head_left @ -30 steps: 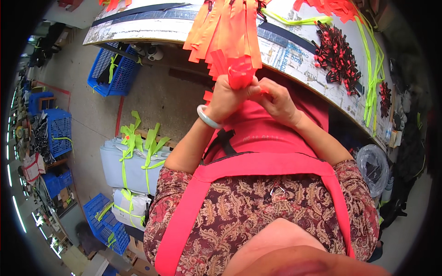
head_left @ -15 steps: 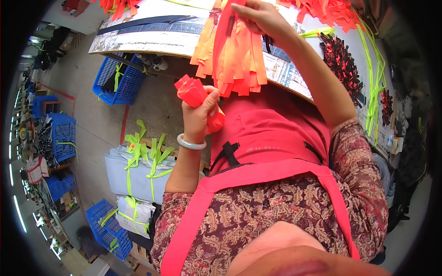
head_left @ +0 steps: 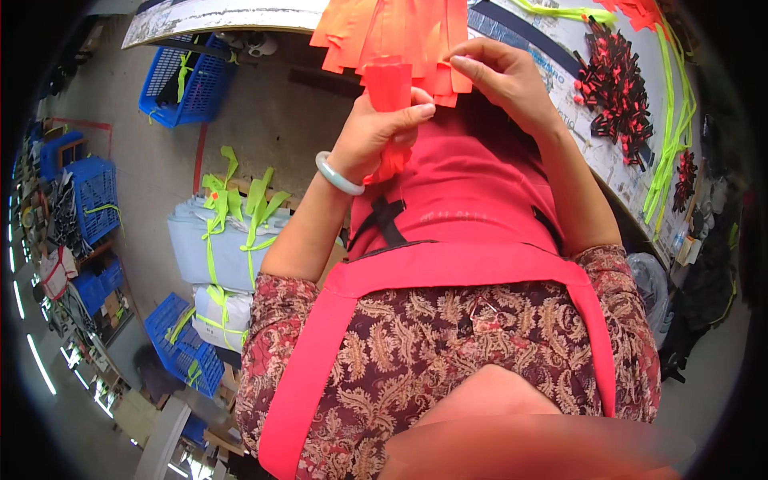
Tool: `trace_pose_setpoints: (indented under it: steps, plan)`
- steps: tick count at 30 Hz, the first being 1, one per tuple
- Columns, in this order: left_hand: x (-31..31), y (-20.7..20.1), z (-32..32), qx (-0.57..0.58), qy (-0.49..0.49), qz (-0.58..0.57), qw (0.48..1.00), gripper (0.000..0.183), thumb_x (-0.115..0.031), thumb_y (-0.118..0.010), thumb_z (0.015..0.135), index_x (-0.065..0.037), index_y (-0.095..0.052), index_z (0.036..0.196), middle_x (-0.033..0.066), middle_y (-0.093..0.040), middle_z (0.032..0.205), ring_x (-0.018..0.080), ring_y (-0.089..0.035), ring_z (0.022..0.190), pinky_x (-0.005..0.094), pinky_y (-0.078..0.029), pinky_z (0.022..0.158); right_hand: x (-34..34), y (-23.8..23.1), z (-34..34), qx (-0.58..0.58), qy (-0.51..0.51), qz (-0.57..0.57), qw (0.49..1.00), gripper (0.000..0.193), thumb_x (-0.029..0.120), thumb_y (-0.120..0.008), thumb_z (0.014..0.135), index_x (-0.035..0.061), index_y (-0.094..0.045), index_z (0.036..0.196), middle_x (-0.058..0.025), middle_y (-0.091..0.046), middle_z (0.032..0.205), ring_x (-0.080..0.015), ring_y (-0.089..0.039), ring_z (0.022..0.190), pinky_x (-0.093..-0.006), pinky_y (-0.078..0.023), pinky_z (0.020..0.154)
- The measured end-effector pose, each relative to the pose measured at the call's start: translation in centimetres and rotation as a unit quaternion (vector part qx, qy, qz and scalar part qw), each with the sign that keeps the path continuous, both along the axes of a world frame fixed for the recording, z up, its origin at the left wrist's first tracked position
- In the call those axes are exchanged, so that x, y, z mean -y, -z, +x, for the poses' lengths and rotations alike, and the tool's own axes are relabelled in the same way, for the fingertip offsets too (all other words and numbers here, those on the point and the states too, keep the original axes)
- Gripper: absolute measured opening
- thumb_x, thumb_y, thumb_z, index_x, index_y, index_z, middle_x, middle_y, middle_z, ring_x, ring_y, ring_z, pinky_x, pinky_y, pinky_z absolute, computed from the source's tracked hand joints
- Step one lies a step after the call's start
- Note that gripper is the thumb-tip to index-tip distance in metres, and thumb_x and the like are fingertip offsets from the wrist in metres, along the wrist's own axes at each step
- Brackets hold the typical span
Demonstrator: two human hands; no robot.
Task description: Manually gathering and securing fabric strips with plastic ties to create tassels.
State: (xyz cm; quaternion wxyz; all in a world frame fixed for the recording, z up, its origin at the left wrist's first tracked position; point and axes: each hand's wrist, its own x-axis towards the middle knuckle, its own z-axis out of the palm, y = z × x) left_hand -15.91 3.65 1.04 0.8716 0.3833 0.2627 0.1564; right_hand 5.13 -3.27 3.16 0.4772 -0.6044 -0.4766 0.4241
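Note:
My left hand [head_left: 376, 132] is closed round a bundle of red-orange fabric strips [head_left: 388, 86], whose ends stick out above the fist and below it. In front of it, a row of lighter orange strips [head_left: 396, 32] hangs over the near edge of the table. My right hand [head_left: 508, 84] is at the right side of that row, thumb and forefinger pinched at the edge of one orange strip [head_left: 459, 60]. The other fingers of that hand are loosely bent. The far ends of the hanging strips lie beyond the top of the picture.
On the worktable [head_left: 560, 92] at right lie a pile of black-and-red pieces [head_left: 612, 88] and long yellow-green ribbons [head_left: 676, 128]. A blue basket [head_left: 180, 84] stands under the table at left. Grey bundles [head_left: 208, 248] tied with yellow-green strips are beside my left arm.
My right hand has come down from the upper part of the strips to their lower right ends. With its bundle, my left hand has moved up and right, closer to the row.

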Motion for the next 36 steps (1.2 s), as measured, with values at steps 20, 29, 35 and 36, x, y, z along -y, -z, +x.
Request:
trace_pose_setpoints:
  steps: [20, 29, 35, 36]
  plan:
    - [0.3, 1.9, 1.4, -0.014, 0.135, -0.083, 0.987, 0.027, -0.011, -0.072, 0.084, 0.0, -0.063, 0.107, -0.0021, -0.054, 0.078, 0.0065, -0.048, 0.067, 0.0208, -0.039, 0.059, 3.6, 3.7, -2.6, -0.151, 0.098, 0.014, 0.984, 0.016, 0.014, -0.064, 0.092, -0.0007, -0.068, 0.095, -0.0018, -0.067, 0.079, -0.0056, -0.061, 0.072, -0.0185, -0.049, 0.064]
    - [-1.3, 3.4, 0.6, 0.05, 0.129, -0.141, 0.98, 0.034, -0.031, -0.065, 0.091, -0.001, -0.061, 0.106, 0.0067, -0.063, 0.093, 0.0115, -0.051, 0.071, 0.0246, -0.045, 0.064, 5.6, 1.1, -1.1, -0.141, 0.004, 0.097, 0.985, 0.006, 0.003, -0.066, 0.087, -0.0022, -0.067, 0.091, -0.0029, -0.066, 0.085, -0.0059, -0.058, 0.078, -0.0204, -0.048, 0.073]
    - [-1.7, 2.0, 0.7, 0.016, 0.143, -0.073, 0.987, 0.03, -0.028, -0.059, 0.095, 0.001, -0.061, 0.106, 0.0099, -0.066, 0.094, 0.0077, -0.05, 0.062, 0.0174, -0.038, 0.053, 4.3, 0.4, -0.5, -0.049, -0.06, 0.125, 0.989, 0.005, -0.002, -0.062, 0.088, -0.002, -0.065, 0.092, -0.0049, -0.06, 0.083, -0.0108, -0.055, 0.078, -0.0227, -0.045, 0.07]
    - [-0.9, 0.4, 1.0, -0.011, 0.165, -0.132, 0.977, 0.025, -0.023, -0.06, 0.094, 0.0, -0.061, 0.104, 0.0084, -0.066, 0.088, 0.0054, -0.045, 0.054, 0.0175, -0.033, 0.047, 3.8, 0.8, -0.3, -0.1, -0.074, 0.068, 0.99, 0.006, -0.001, -0.061, 0.089, -0.0028, -0.065, 0.093, -0.0046, -0.062, 0.085, -0.009, -0.057, 0.08, -0.022, -0.047, 0.072]
